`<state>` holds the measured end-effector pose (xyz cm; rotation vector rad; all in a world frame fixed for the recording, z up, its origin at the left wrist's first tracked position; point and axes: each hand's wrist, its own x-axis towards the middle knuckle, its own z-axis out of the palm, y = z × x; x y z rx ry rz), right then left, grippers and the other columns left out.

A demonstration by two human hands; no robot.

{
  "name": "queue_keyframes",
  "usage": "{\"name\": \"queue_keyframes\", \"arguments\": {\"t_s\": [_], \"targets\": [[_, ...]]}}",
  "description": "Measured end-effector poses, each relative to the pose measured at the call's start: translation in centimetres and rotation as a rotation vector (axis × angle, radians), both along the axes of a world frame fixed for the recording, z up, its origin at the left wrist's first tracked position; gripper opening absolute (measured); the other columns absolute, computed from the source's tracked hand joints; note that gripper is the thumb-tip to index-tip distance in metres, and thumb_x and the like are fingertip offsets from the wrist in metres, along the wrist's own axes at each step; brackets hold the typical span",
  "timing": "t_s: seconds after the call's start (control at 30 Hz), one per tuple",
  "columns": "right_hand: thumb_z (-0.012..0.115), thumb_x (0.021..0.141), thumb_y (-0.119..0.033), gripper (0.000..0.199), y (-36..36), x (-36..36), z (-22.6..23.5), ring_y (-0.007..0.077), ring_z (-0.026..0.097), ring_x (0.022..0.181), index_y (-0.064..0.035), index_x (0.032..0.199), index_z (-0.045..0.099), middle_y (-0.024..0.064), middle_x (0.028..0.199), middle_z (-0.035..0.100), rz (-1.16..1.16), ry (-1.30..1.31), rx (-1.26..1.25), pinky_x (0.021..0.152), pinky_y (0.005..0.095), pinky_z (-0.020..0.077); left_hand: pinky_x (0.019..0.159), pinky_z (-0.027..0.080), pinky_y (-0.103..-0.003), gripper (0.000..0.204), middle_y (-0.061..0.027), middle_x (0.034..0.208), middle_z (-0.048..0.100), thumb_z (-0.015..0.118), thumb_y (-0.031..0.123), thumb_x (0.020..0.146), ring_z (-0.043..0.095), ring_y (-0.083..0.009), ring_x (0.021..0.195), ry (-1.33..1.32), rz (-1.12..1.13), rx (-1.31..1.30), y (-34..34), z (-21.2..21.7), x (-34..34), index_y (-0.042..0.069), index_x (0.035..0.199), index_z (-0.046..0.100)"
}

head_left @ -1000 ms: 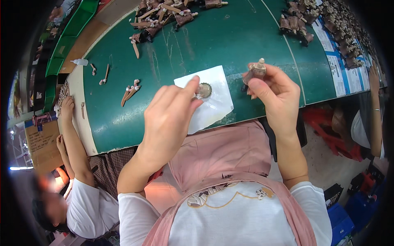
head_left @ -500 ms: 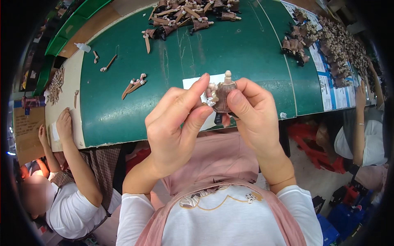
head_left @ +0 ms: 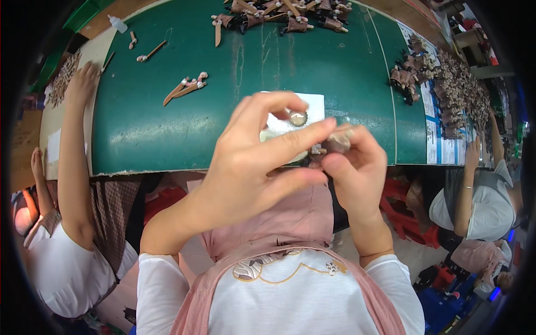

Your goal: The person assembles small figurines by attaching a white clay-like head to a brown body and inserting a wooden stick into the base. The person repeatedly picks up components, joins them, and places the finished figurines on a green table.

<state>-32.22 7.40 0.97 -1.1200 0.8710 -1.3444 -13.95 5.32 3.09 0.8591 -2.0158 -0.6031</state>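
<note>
My right hand (head_left: 358,167) is closed on a small brown figurine (head_left: 337,142), blurred and partly hidden by the fingers. A small pale part with a dark end shows below it, beside the thumb. My left hand (head_left: 259,139) reaches across toward the figurine with thumb and forefinger spread apart, and nothing shows between them. Its upper fingers curve above a small round dish-like piece (head_left: 298,118) with a pale middle. That piece is over a white sheet (head_left: 316,105) at the near edge of the green table (head_left: 234,123).
Several brown figurines (head_left: 296,24) are heaped at the far edge, with more (head_left: 405,78) at the right. Arm-like parts with brown blades (head_left: 187,88) lie at the left. A white bottle (head_left: 118,23) lies far left. People work on both sides, one arm (head_left: 78,139) reaching in at left.
The right hand has turned and tilted the figurine, which stood upright before. The left hand has opened away from the pale piece it pinched against the figurine. The round piece has come into view.
</note>
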Motion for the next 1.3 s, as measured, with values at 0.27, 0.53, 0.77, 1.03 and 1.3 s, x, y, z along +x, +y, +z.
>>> {"name": "queue_keyframes", "arguments": {"t_s": [0.27, 0.53, 0.77, 1.03, 1.3], "targets": [[0.074, 0.068, 0.006, 0.031, 0.8, 0.5, 0.2, 0.0246, 0.065, 0.074, 0.0038, 0.095, 0.059, 0.0175, 0.085, 0.065, -0.119, 0.596, -0.648, 0.062, 0.0300, 0.0522, 0.083, 0.039, -0.041, 0.038, -0.0076, 0.089, 0.064, 0.077, 0.030, 0.067, 0.058, -0.0290, 0.110, -0.197, 0.179, -0.192, 1.2, 0.7, -1.8, 0.004, 0.090, 0.063], [0.069, 0.072, 0.007, 0.021, 0.1, 2.1, 0.8, 0.0208, 0.066, 0.074, 0.0047, 0.091, 0.061, 0.0141, 0.084, 0.065, 0.028, 0.638, -0.535, 0.062, 0.0277, 0.0526, 0.092, 0.038, -0.044, 0.059, -0.0114, 0.110, 0.063, 0.078, 0.039, 0.063, 0.054, -0.0287, 0.119, -0.335, 0.115, -0.131, 0.8, 0.7, 1.2, 0.001, 0.106, 0.062], [0.073, 0.073, -0.003, 0.022, -13.0, -0.5, -0.5, 0.0163, 0.064, 0.080, 0.0024, 0.091, 0.063, 0.0097, 0.089, 0.066, -0.084, 0.546, -0.228, 0.073, 0.0272, 0.0510, 0.083, 0.046, -0.034, 0.029, -0.0152, 0.099, 0.063, 0.073, 0.012, 0.074, 0.060, -0.0291, 0.096, -0.351, 0.640, 0.000, -2.0, -0.4, 9.7, 0.000, 0.100, 0.066], [0.078, 0.069, -0.012, 0.033, -16.2, -2.4, -3.5, 0.0221, 0.061, 0.081, 0.0003, 0.097, 0.065, 0.0116, 0.092, 0.063, -0.034, 0.907, -0.369, 0.073, 0.0314, 0.0486, 0.069, 0.044, -0.037, 0.012, -0.0081, 0.081, 0.057, 0.071, 0.007, 0.074, 0.053, -0.0268, 0.077, -0.483, 0.529, -0.089, -4.3, -2.6, 11.1, 0.003, 0.084, 0.064], [0.073, 0.074, -0.006, 0.022, -9.4, -11.6, -0.2, 0.0263, 0.065, 0.080, 0.0003, 0.094, 0.067, 0.0122, 0.086, 0.065, -0.265, 1.119, -0.408, 0.071, 0.0322, 0.0498, 0.069, 0.044, -0.037, 0.013, -0.0098, 0.081, 0.055, 0.070, 0.002, 0.074, 0.052, -0.0276, 0.078, -0.475, 0.473, -0.081, -4.6, -3.0, 9.6, 0.002, 0.084, 0.062]]}}
